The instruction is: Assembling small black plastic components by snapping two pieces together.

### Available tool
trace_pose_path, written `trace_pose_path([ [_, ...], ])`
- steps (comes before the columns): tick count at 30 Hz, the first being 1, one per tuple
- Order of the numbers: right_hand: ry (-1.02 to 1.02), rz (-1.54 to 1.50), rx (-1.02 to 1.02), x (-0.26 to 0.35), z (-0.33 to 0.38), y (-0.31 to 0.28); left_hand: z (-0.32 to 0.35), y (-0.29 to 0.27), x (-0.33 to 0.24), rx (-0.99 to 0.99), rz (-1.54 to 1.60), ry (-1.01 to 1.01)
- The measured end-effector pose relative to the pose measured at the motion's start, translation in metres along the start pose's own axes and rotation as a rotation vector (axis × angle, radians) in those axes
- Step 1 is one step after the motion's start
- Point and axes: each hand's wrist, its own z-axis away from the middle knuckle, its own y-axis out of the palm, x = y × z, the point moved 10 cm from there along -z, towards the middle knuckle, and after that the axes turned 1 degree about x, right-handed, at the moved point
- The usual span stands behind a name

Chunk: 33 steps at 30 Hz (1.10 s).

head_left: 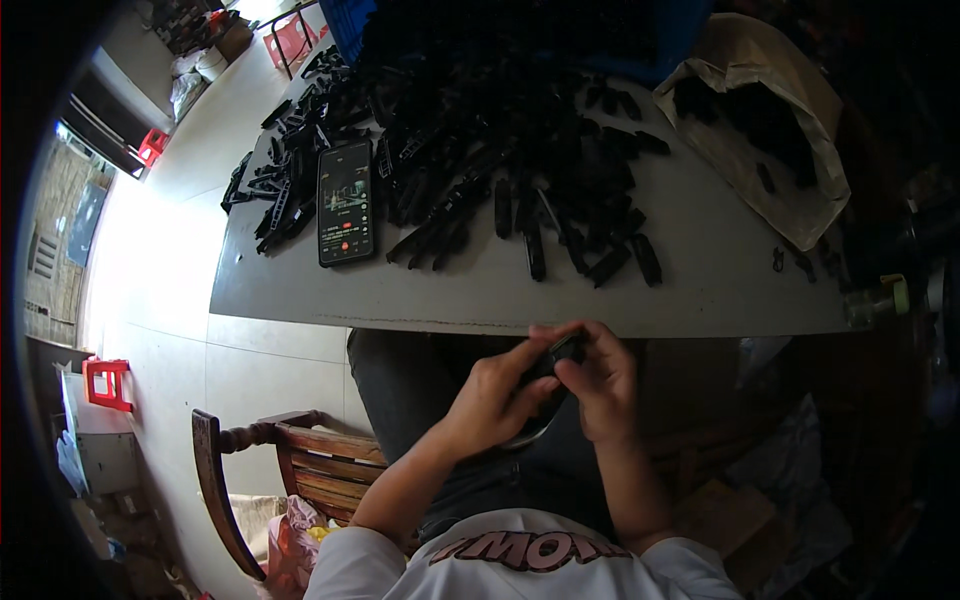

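My left hand (pixel 490 397) and my right hand (pixel 603 385) meet just in front of the table's near edge, above my lap. Between their fingers is a small black plastic part (pixel 568 350), mostly covered, so its full shape cannot be made out. Both hands are closed on it, with the right thumb pressed against its near side. Beyond them, a large heap of black plastic parts (pixel 470 160) spreads over the grey table (pixel 430 300). Several long, narrow parts lie loose along the heap's near side.
A phone (pixel 345 205) with a lit screen lies left of centre. At the back stands a blue crate (pixel 345 25); an open tan bag (pixel 800 215) holding black parts lies to the right. A jar (pixel 880 303) sits at the right corner. A wooden chair (pixel 325 440) stands at lower left.
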Motion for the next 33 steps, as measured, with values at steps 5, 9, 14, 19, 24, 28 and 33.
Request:
trace_pose_path([
  [5, -0.024, -0.075, -0.159, -0.011, -0.001, -0.033, -0.01, -0.012, -0.017, -0.098, -0.592, 0.279],
  [9, -0.213, 0.731, -0.497, 0.05, -0.015, -0.105, -0.034, -0.094, -0.017, -0.631, -1.074, 0.061],
  [14, -0.311, 1.577, -0.537, 0.073, -0.046, -0.104, -0.052, -0.115, -0.007, -0.633, -1.317, -0.005],
  [19, -0.363, 1.59, -0.469, 0.079, -0.046, -0.109, -0.038, -0.101, -0.023, -0.69, -1.217, 0.217],
  [24, -0.063, 0.361, -0.308, 0.042, -0.022, -0.064, -0.024, -0.053, -0.007, -0.45, -0.359, 0.243],
  [28, 0.035, 0.137, -0.21, 0.013, -0.009, -0.023, -0.021, -0.013, -0.005, -0.248, -0.217, 0.075],
  [33, -0.284, 0.556, -0.249, 0.03, 0.003, -0.025, -0.015, -0.002, -0.003, -0.2, -0.187, 0.108],
])
